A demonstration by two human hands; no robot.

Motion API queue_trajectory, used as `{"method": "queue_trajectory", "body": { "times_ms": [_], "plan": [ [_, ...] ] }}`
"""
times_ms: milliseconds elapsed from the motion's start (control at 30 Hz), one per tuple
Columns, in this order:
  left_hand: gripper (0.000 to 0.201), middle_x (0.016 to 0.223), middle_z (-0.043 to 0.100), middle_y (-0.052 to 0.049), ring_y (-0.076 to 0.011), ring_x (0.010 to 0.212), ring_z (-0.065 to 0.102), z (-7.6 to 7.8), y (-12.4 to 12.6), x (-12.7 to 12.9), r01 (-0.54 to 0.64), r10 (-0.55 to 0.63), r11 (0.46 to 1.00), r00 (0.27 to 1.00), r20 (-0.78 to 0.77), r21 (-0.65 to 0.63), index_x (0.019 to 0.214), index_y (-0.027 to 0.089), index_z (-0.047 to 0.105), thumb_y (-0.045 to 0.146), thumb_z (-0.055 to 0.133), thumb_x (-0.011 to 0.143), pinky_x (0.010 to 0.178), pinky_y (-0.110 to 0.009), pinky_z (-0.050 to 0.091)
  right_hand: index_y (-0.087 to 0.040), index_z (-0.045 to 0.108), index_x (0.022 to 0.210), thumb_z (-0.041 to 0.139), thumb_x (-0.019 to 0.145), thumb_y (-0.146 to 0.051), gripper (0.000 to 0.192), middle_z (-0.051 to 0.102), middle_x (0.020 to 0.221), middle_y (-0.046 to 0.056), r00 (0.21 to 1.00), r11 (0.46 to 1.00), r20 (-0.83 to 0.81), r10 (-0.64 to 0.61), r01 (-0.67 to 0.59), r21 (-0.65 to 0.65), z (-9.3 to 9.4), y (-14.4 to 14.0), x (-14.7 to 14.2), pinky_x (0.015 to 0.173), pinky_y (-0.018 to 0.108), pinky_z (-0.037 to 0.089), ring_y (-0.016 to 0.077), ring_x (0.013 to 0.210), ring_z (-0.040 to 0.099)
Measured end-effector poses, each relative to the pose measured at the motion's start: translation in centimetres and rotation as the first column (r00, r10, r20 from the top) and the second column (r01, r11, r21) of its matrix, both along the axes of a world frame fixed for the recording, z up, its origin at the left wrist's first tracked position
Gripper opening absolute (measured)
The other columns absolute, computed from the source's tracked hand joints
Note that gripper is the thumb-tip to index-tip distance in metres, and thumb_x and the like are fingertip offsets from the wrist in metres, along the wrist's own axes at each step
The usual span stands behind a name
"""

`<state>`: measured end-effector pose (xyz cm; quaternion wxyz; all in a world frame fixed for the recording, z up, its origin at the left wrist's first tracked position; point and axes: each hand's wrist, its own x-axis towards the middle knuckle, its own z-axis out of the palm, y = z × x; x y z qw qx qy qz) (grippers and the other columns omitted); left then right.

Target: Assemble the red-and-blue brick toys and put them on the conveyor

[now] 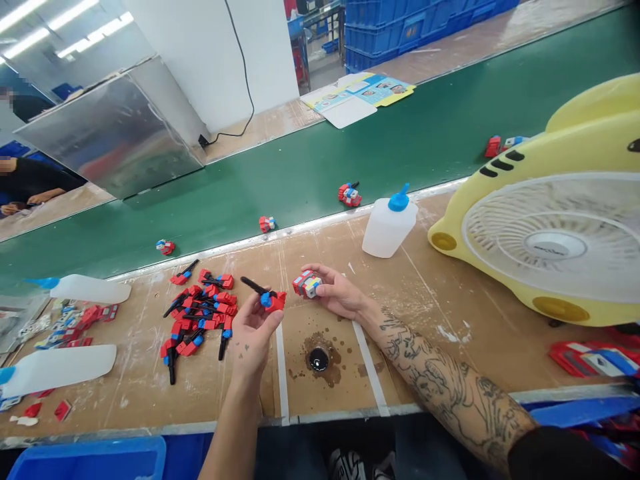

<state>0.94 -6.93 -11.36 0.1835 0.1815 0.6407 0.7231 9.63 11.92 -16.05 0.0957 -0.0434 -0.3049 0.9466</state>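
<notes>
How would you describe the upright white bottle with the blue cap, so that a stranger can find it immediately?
Start from the big yellow fan at the right of the workbench. Just to its left, by the edge of the green conveyor belt, stands the white bottle. Unlike the other two white bottles, which lie on their sides far left, it stands upright.

Both forearms are bare. The right arm (450, 380) carries dense dark tattoo work from the wrist up to a black sleeve edge near the elbow, and the left hand (253, 333) bears a few small dark tattoo marks near the wrist. Low between the arms show black-and-white shoes (357, 465).
</notes>
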Motion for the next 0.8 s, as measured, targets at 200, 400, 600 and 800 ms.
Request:
{"method": "queue_trajectory", "body": {
  "times_ms": [200, 400, 600, 800],
  "plan": [
    [0.049, 0.107, 0.074, -0.010, -0.0229, 0.098, 0.070, -0.4, 2.0, -0.2, 0.091, -0.088, 0.993, 0.995, 0.044, -0.080, 0.112, 0.017, 0.071, 0.027, 0.086, 0.066, 0.092, -0.036, 0.054, -0.026, 0.065, 0.113, 0.090, 0.061, -0.020, 0.058, 0.069, 0.107, 0.002, 0.996, 0.978, -0.033, -0.088, 0.093, 0.189, -0.5, -0.6, -0.5, 0.085, 0.028, 0.050, 0.0167, 0.094, 0.066],
    [0.047, 0.112, 0.073, -0.013, -0.0269, 0.105, 0.068, -0.5, 2.5, 0.0, 0.031, -0.028, 0.991, 0.999, 0.029, -0.131, 0.113, 0.014, 0.069, 0.035, 0.080, 0.073, 0.098, -0.040, 0.051, -0.025, 0.061, 0.120, 0.087, 0.066, -0.025, 0.060, 0.067, 0.116, 0.006, 0.936, 0.695, -0.093, -0.340, 0.316, 0.645, 0.1, -2.0, -0.4, 0.099, 0.040, 0.047, 0.0234, 0.108, 0.063],
    [0.046, 0.109, 0.068, -0.008, -0.0199, 0.103, 0.066, -0.3, 3.8, 1.2, -0.008, 0.009, 0.999, 1.000, -0.027, 0.038, 0.112, 0.018, 0.061, 0.026, 0.082, 0.072, 0.092, -0.029, 0.051, -0.029, 0.060, 0.125, 0.064, 0.087, -0.021, 0.040, 0.066, 0.113, 0.011, 0.827, 0.044, -0.382, -0.413, 0.437, 0.898, 3.2, -5.0, -0.6, 0.090, 0.046, 0.051, 0.0287, 0.103, 0.061],
    [0.038, 0.096, 0.066, -0.004, -0.0154, 0.088, 0.064, -0.3, 4.0, -3.2, -0.150, 0.152, 0.986, 0.988, -0.029, 0.071, 0.101, 0.017, 0.062, 0.028, 0.081, 0.070, 0.081, -0.024, 0.049, -0.026, 0.053, 0.133, 0.067, 0.084, -0.025, 0.052, 0.061, 0.125, 0.012, 0.891, 0.069, -0.417, -0.180, 0.434, 0.898, 4.0, -4.2, -4.7, 0.097, 0.045, 0.047, 0.0290, 0.114, 0.057]
  ]
}}
